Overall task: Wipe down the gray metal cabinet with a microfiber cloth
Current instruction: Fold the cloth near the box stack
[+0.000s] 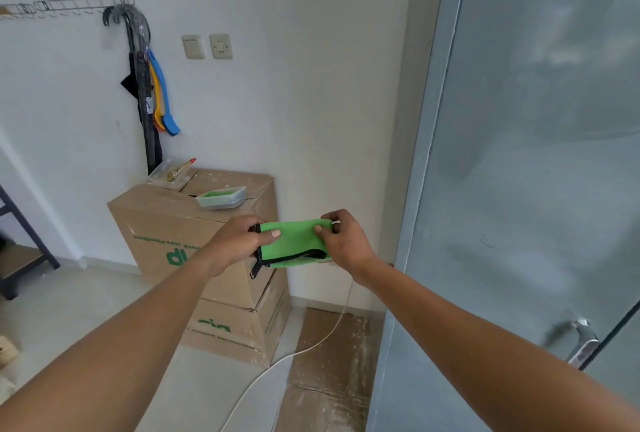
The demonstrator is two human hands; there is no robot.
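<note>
While both hands, left (239, 241) and right (341, 241), pinch the green cloth (294, 241), the gray cabinet (519, 154) stands beside.

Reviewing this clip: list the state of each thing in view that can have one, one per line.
green microfiber cloth: folded, held up in the air between both hands, not touching the cabinet
left hand: pinching the cloth's left end
right hand: pinching the cloth's right end
gray metal cabinet: door closed
cabinet handle: untouched
cardboard boxes: stacked, top flaps closed
</note>
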